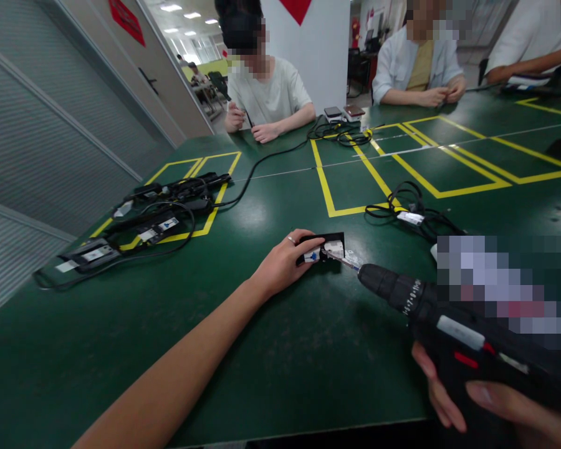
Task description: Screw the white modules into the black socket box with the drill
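Note:
My right hand is closed around the handle of a black cordless drill at the lower right. A long thin bit runs from its chuck to a small black box-shaped part with white labels and a blue mark. The bit's tip meets or nearly meets that part; exact contact is too small to tell. My left hand, with a ring on one finger, grips the left end of the part and holds it on the green table.
Black adapters with cables lie at the left among yellow tape lines. A coiled cable lies right of centre, another coil farther back beside small boxes. People sit across the table. One area at right is blurred.

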The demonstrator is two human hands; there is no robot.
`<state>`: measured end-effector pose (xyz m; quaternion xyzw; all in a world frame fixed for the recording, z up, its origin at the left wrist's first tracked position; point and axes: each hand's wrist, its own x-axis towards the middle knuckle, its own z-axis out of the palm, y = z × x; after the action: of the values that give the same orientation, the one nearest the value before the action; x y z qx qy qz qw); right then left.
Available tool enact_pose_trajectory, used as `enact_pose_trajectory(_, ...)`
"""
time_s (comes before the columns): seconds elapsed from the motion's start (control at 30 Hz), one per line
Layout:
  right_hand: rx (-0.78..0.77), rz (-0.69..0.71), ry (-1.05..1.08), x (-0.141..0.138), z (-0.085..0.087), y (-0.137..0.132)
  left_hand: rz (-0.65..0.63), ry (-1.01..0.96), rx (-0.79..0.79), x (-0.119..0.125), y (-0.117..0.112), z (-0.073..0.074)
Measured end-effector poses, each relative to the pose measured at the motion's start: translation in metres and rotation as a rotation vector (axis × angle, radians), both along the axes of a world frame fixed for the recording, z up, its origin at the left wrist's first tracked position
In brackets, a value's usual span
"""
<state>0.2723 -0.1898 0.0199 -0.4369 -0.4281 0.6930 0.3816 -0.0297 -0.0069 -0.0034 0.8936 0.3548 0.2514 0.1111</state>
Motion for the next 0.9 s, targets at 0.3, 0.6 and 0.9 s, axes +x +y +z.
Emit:
enact_pose_trajectory(0.3,0.012,0.003,-0.010,-0.0017,0.0019,0.0033,-0.001,-0.007,-0.003,0.0008,0.0002,-0.0016)
enact_pose_trajectory(0.6,0.011,-0.014,0.018,-0.0026,0.0048,0.0044,-0.001,-0.008,-0.015,0.0008,-0.0003,-0.0004)
enact_pose_trajectory(0.9,0.006,0.014,0.027,-0.0014,0.0045,0.0043,0.008,-0.001,0.002,0.0004,0.0004,-0.0027)
